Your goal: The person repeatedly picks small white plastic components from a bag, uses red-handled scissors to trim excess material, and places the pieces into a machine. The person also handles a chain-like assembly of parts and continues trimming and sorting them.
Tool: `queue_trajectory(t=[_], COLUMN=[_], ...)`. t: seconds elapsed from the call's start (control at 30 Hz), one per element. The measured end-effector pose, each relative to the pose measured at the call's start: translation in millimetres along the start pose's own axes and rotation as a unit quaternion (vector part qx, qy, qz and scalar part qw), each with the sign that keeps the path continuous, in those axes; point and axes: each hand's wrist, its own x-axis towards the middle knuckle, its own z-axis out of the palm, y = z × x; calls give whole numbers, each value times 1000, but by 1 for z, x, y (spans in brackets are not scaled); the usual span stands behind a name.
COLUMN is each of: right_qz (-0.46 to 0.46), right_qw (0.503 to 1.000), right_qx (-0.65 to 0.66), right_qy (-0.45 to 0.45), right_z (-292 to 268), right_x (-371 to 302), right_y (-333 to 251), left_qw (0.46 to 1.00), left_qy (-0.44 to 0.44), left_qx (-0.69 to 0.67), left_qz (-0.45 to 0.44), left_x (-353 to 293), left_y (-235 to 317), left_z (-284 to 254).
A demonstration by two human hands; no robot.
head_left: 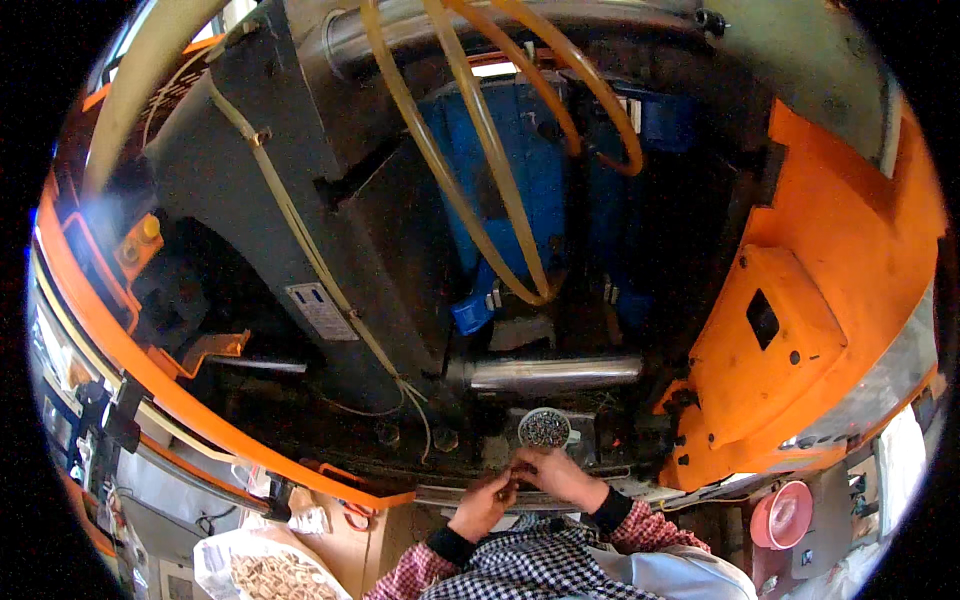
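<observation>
Both my hands meet in front of me at the machine's near edge, fingertips almost touching. My left hand (484,507) is closed in a pinch, its fingers pointing up and right. My right hand (562,477) reaches across from the right, its fingers bent against the left fingertips. Whatever lies between the fingers is too small and dark to make out. Just beyond my right hand stands a white mug (573,436) filled with small metal pieces (545,428). The mug rests on a dark ledge inside the machine.
A polished bar (555,373) runs behind the mug, with a blue block (520,165) and looping hoses (487,150) above. Orange guards (780,350) flank the opening. Lower left is an open bag (215,565) of small tan pieces beside scissors (357,517); a pink basin (782,517) stands lower right.
</observation>
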Motion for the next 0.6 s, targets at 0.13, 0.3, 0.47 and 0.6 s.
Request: queue_trajectory(t=[0.13, 0.3, 0.47, 0.6], right_qz=[-17, -127, -98, -73], right_qw=[996, 989, 985, 993], right_qx=[-25, -34, -49, -29], right_qy=[-80, -66, -133, -86], right_z=[12, 26, 26, 29], right_x=[-7, -9, -2, 4], right_y=[-7, -16, -28, -26], left_qw=[990, 798, 886, 892], left_qy=[-4, 77, 82, 74], left_qx=[-117, -523, -413, -410], left_qz=[-73, -288, -195, -178], left_x=[-25, -38, -50, -53], left_y=[-10, -23, -46, -34], left_z=[-3, -1, -1, -7])
